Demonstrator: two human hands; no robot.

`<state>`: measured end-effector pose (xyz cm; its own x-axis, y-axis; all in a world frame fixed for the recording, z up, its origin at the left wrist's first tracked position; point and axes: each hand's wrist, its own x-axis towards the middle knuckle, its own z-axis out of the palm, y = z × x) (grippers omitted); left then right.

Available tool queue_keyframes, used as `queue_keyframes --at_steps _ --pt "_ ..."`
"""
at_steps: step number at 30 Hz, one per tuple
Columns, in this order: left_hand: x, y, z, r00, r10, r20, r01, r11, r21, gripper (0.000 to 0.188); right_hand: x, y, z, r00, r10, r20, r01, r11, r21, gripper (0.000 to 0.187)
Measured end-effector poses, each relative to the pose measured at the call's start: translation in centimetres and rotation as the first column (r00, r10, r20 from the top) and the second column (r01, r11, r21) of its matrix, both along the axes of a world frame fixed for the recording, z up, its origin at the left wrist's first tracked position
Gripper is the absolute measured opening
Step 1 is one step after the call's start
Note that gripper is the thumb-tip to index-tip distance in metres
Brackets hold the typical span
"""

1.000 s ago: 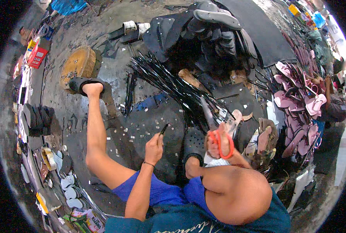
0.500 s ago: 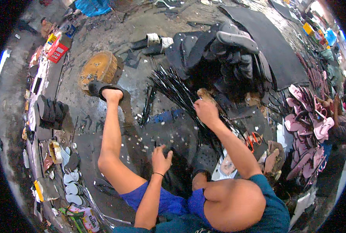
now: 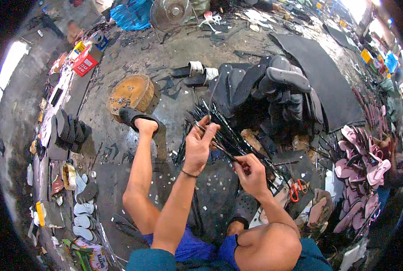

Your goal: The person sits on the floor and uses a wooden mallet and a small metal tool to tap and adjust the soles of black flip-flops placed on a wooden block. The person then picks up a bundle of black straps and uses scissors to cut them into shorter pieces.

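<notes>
A thin black strip (image 3: 223, 150) is held between the two hands, above the floor and in front of the person's bent knees. Its long axis is laid on a slant: the upper end is directed away and to the left, into the left hand (image 3: 198, 147), and the lower end back and to the right, into the right hand (image 3: 253, 176). The strip is gripped narrowly by both hands, with the fingers curled in. A thin dark length is also seen upright above the left hand; whether it is part of the same strip cannot be told.

Roughly the same slant is shared by a loose bundle of black strips (image 3: 237, 143), spread just beyond the hands. A dark mat (image 3: 165, 176) is littered with pale scraps. Orange-handled scissors (image 3: 294, 192) are set down to the right of the right hand. Farther off, the grey floor (image 3: 133, 54) is occupied by a round wooden block (image 3: 131, 92), a heap of black soles (image 3: 289, 81) and a broad black sheet (image 3: 319, 77). Pink slippers (image 3: 375, 171) are piled at the right, and a fan (image 3: 171, 13) is stood at the far edge.
</notes>
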<state>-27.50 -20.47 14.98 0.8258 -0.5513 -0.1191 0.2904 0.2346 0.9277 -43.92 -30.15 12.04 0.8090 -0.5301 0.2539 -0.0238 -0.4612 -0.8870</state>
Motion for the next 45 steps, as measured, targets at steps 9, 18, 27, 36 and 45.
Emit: queue_keyframes --at_steps 9,18,27,36,45 --pt "-4.0 1.1 7.6 0.985 0.003 0.172 0.011 0.997 -0.081 0.022 2.1 0.9 6.5 0.993 0.039 0.111 -0.091 0.854 0.512 0.024" --pt "-2.2 3.4 7.6 0.971 -0.021 0.238 0.061 0.985 -0.16 0.015 -1.4 -1.3 5.9 0.989 0.142 -0.047 -0.123 0.952 0.28 0.025" --pt "-2.9 5.0 11.6 0.92 0.062 0.387 -0.026 0.995 -0.097 0.018 -3.0 -2.0 6.6 0.97 0.232 -0.072 -0.198 0.926 0.321 0.022" --pt "-5.6 5.9 11.6 0.844 0.065 0.532 -0.033 0.997 -0.069 0.062 0.8 2.8 12.4 0.976 0.114 0.185 -0.173 0.924 0.342 0.016" --pt "-5.6 6.4 9.9 0.954 0.13 0.27 -0.082 0.98 -0.183 0.035 1.5 2.9 11.4 0.952 0.195 0.236 -0.276 0.882 0.383 0.021"
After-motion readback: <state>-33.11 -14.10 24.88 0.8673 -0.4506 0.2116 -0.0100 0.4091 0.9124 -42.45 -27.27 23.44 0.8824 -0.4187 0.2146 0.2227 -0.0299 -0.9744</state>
